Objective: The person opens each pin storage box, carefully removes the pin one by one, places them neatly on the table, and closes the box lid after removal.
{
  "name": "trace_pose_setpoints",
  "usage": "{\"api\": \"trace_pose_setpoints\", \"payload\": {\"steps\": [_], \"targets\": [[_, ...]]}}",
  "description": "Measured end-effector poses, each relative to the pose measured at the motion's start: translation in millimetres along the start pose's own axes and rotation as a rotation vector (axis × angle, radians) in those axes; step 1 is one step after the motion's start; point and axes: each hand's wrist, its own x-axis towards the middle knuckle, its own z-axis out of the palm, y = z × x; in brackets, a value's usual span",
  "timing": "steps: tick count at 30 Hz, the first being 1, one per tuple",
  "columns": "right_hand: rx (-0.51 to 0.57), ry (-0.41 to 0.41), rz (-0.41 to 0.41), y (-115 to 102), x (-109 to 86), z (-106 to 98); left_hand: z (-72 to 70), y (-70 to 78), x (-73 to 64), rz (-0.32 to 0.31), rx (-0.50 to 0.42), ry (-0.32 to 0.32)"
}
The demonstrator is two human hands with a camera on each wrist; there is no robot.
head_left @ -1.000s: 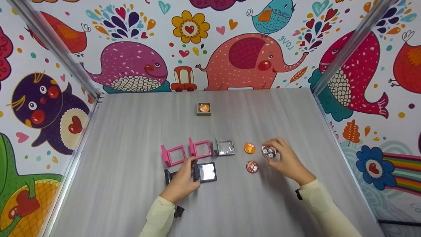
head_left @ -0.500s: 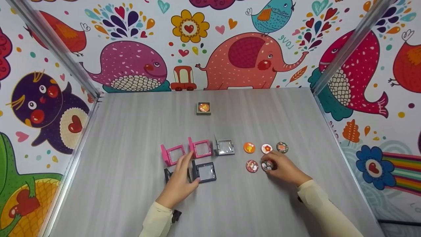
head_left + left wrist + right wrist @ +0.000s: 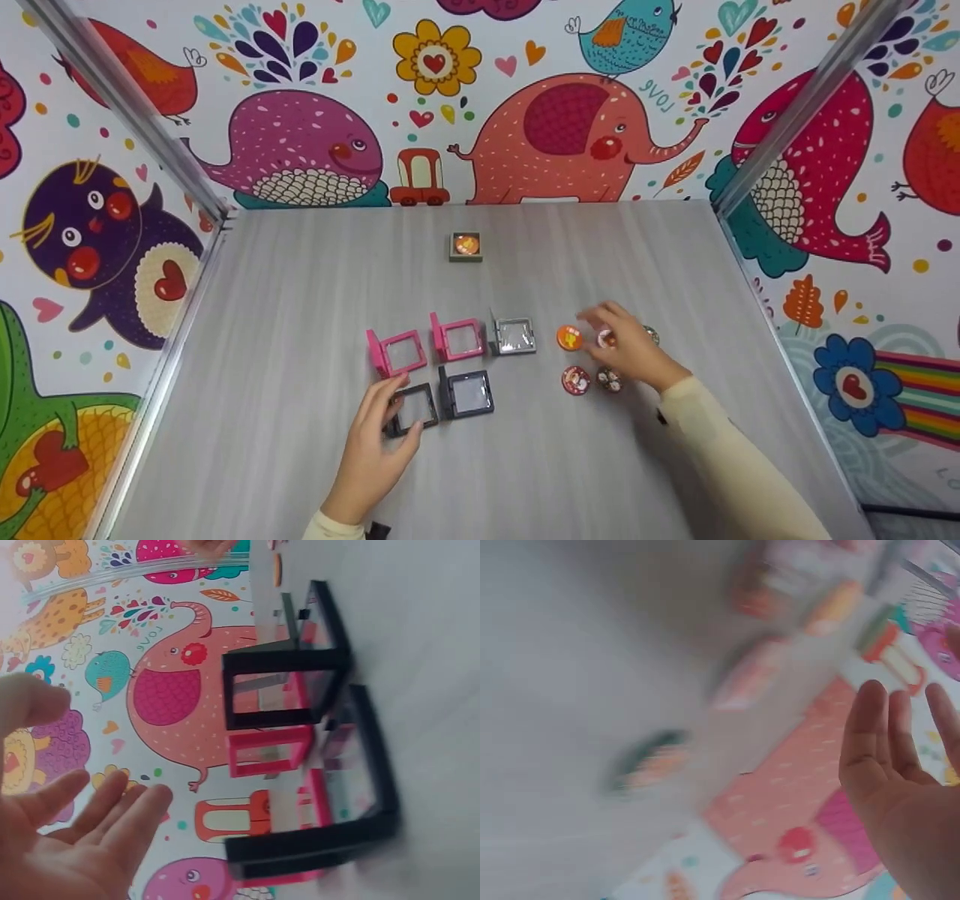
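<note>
My left hand [image 3: 371,442] is beside the nearer-left black hinged frame [image 3: 433,409], its fingertips overlapping that frame's raised lid in the head view. In the left wrist view the fingers [image 3: 135,821] are spread and hold nothing. Another black frame [image 3: 489,390] stands open just right of it. My right hand [image 3: 634,352] hovers over round badges with nothing in its fingers. Nearby are an orange badge [image 3: 569,337], a red badge [image 3: 576,380] and a dark patterned badge [image 3: 609,380]. The hand partly hides a white badge [image 3: 604,339] and a green-edged badge [image 3: 652,334].
Two pink hinged frames [image 3: 422,349] and a grey one [image 3: 532,343] stand open behind the black frames. Farther back is a small box [image 3: 466,258] with an orange badge in it. Printed walls [image 3: 420,150] with metal corner posts [image 3: 180,157] enclose the table.
The right hand set the dark patterned badge down beside the red one, let go and rose above the badges. The left hand drew back toward the lower left, away from the right black frame.
</note>
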Motion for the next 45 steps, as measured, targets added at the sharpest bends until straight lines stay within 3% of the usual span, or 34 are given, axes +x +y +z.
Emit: {"api": "trace_pose_setpoints", "payload": {"steps": [7, 12, 15, 19, 22, 27, 32, 35, 40, 45], "targets": [[0.175, -0.001, 0.013, -22.9, 115.4, 20.0, -15.8, -4.0, -21.4, -0.019, -0.022, 0.084], [0.184, -0.032, 0.056, -22.1, 187.0, 49.3, -31.4, -4.7, -37.9, -0.024, 0.006, 0.167], [0.145, -0.107, 0.097, -16.4, 213.0, 66.1, -37.4, -4.6, -51.7, -0.073, 0.047, 0.229], [-0.018, -0.216, 0.187, -1.6, 227.7, 84.6, -39.0, -5.8, -68.3, -0.139, 0.076, 0.299], [-0.143, -0.243, 0.223, 7.0, 233.6, 96.0, -39.9, -7.7, -75.5, -0.163, 0.084, 0.322], [-0.24, -0.197, 0.204, 12.1, 236.0, 105.8, -43.5, -8.3, -75.0, -0.171, 0.087, 0.321], [-0.186, -0.179, 0.18, 4.4, 235.7, 94.0, -44.3, -6.8, -62.6, -0.182, 0.06, 0.313], [-0.113, -0.166, 0.114, -6.1, 225.6, 78.4, -42.8, -7.3, -57.8, -0.159, 0.044, 0.309], [-0.038, -0.099, -0.051, -29.8, 179.7, 38.9, -41.1, -9.8, -51.4, -0.104, 0.04, 0.271], [0.023, -0.03, -0.11, -59.3, 105.5, 3.9, -44.8, -10.3, -40.9, -0.075, 0.039, 0.25]]}}
